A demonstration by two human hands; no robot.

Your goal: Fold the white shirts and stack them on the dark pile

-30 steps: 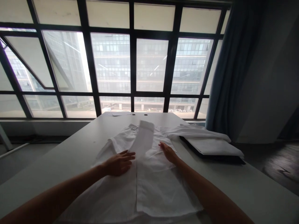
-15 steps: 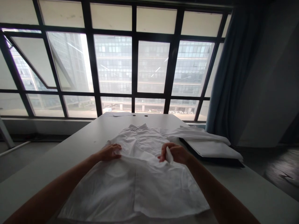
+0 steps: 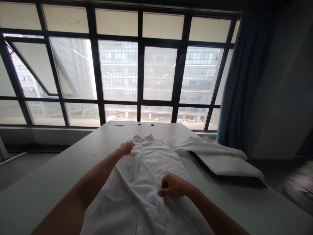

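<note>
A white collared shirt lies spread on the white table, its collar toward the window and its hem toward me. Creases run down its front. My left hand reaches to the shirt's left shoulder near the collar, and its fingers lie stretched on the cloth. Lower down, my right hand rests at the right side of the shirt's body. Its fingers are curled, thumb against forefinger, on the fabric. One sleeve stretches out to the right, over a folded white garment.
The folded white garment sits on a dark flat board at the table's right edge. Papers lie at the far end of the table, close to two dark round holes. Beyond stand a large window and a blue curtain.
My left hand has moved away from me, up to the shoulder. My right hand has drawn nearer to me and down. The lower part of the shirt has shifted and creased.
</note>
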